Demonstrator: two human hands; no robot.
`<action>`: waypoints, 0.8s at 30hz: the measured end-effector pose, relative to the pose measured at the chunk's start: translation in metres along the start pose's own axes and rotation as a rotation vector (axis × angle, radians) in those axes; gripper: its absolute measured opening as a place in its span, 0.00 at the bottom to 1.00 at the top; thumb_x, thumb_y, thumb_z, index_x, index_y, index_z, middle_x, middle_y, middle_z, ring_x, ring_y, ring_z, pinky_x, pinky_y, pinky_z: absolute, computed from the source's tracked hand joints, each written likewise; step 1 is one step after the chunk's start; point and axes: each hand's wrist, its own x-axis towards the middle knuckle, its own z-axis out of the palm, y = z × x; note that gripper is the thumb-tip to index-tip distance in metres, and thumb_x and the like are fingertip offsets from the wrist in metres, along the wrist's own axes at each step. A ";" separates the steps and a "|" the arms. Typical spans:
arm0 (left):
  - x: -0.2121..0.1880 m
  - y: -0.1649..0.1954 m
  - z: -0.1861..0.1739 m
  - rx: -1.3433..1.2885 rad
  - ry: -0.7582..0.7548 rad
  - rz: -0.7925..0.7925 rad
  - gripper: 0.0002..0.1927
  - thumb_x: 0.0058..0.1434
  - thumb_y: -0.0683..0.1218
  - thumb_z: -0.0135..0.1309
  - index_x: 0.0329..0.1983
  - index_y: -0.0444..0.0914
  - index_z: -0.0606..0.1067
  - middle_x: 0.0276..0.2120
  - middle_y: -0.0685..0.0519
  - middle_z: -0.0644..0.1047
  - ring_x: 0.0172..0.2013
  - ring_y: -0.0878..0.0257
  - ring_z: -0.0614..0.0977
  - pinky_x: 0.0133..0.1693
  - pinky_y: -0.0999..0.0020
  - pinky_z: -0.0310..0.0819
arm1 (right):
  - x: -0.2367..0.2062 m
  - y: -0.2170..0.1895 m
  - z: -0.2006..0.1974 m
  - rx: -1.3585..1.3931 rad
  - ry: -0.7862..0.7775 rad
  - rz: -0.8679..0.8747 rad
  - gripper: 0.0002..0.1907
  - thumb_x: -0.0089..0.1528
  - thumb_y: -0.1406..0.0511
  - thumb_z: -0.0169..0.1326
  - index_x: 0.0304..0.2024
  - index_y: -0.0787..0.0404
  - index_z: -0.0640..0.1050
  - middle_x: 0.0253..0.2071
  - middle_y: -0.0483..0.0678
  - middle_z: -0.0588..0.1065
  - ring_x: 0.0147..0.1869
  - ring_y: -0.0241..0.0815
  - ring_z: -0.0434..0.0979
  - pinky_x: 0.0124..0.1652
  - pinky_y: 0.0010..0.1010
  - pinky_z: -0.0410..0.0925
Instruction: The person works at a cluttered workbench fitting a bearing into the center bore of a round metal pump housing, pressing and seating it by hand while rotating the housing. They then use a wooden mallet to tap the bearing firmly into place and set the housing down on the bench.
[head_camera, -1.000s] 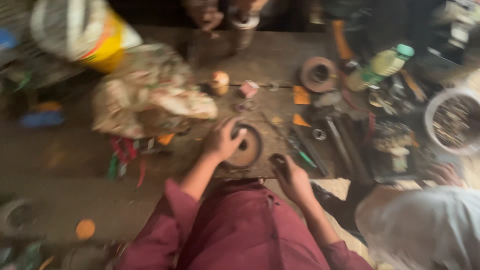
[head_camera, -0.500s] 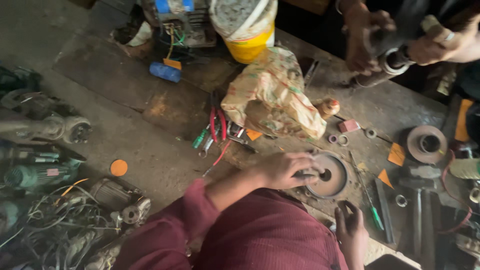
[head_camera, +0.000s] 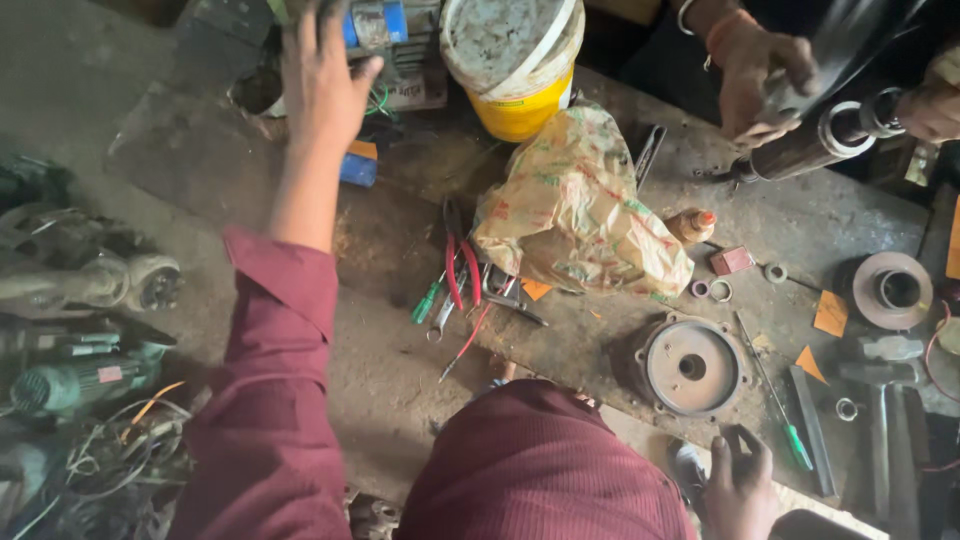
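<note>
My left hand (head_camera: 320, 80) is stretched far out to the top left, fingers apart and holding nothing, just short of a small machine with a blue part (head_camera: 378, 28). My right hand (head_camera: 740, 482) rests low at the bench's front edge with its fingers curled beside a dark shiny object (head_camera: 690, 468); whether it grips that object is unclear. A round rusty metal housing with a centre hole (head_camera: 690, 365) lies on the bench (head_camera: 380, 360) just above my right hand, with no hand on it.
A crumpled printed bag (head_camera: 575, 210), red-handled pliers (head_camera: 458, 262), a green screwdriver (head_camera: 790, 435), a hammer (head_camera: 885, 365) and a yellow bucket (head_camera: 515, 60) sit on the bench. Another person's hands (head_camera: 760, 75) hold a metal cylinder (head_camera: 810, 145) at top right. Power tools (head_camera: 70, 385) lie at left.
My left hand has let go of the round housing and swung up to the far top left. My right hand has stayed low at the front edge.
</note>
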 end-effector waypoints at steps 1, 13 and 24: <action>0.003 -0.014 0.004 -0.020 -0.045 0.010 0.33 0.57 0.47 0.70 0.63 0.34 0.71 0.58 0.38 0.72 0.54 0.37 0.73 0.52 0.46 0.68 | -0.003 0.000 0.000 -0.023 0.001 0.025 0.24 0.67 0.53 0.56 0.63 0.53 0.76 0.42 0.53 0.81 0.48 0.54 0.82 0.48 0.43 0.71; 0.021 -0.069 0.016 -0.246 -0.341 0.056 0.34 0.60 0.49 0.73 0.67 0.44 0.72 0.61 0.45 0.74 0.55 0.40 0.76 0.52 0.50 0.73 | -0.010 0.004 0.010 -0.128 0.034 0.002 0.24 0.68 0.51 0.53 0.63 0.51 0.75 0.44 0.49 0.82 0.47 0.51 0.83 0.47 0.42 0.71; 0.042 -0.066 0.019 0.276 -0.330 0.595 0.32 0.63 0.50 0.64 0.71 0.58 0.71 0.61 0.48 0.70 0.63 0.48 0.72 0.55 0.53 0.73 | -0.015 0.009 0.001 -0.250 0.026 -0.151 0.19 0.66 0.54 0.56 0.58 0.50 0.77 0.48 0.50 0.81 0.48 0.51 0.83 0.47 0.39 0.72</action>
